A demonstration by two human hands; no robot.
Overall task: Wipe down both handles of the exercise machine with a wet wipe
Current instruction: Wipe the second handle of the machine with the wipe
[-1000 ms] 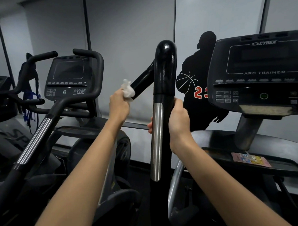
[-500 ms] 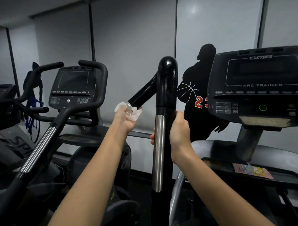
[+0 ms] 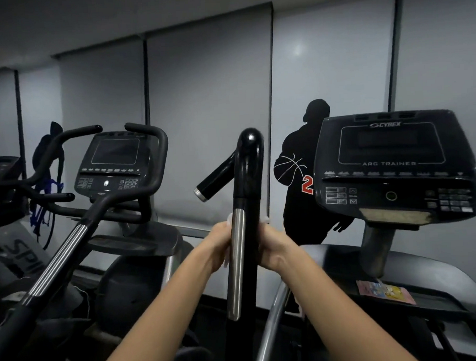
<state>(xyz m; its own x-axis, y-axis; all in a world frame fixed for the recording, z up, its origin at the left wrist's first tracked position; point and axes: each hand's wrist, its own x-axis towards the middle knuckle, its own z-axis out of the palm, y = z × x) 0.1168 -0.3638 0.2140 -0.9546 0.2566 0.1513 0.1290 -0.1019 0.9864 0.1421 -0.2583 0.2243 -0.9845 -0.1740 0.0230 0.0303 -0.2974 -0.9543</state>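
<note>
The exercise machine's black upright handle [image 3: 247, 163] with a chrome strip stands at centre, and a short side grip [image 3: 214, 179] branches off to its left. My left hand [image 3: 219, 245] is against the handle's left side with the white wet wipe [image 3: 229, 217] in its fingers; only a small bit of the wipe shows. My right hand [image 3: 272, 247] grips the handle from the right at the same height. Another speck of white shows above its fingers. The image is blurred there. The machine's second handle is out of view.
The Cybex Arc Trainer console [image 3: 394, 160] sits at right, with a colourful card [image 3: 385, 292] on the tray below it. A neighbouring machine's console [image 3: 116, 158] and long slanted handle [image 3: 57, 259] fill the left. Grey blinds with a basketball-player silhouette [image 3: 300, 205] are behind.
My left hand has dropped from the side grip's end to the upright handle, bringing the wipe with it. My right hand has stayed on the handle. The camera has tilted up.
</note>
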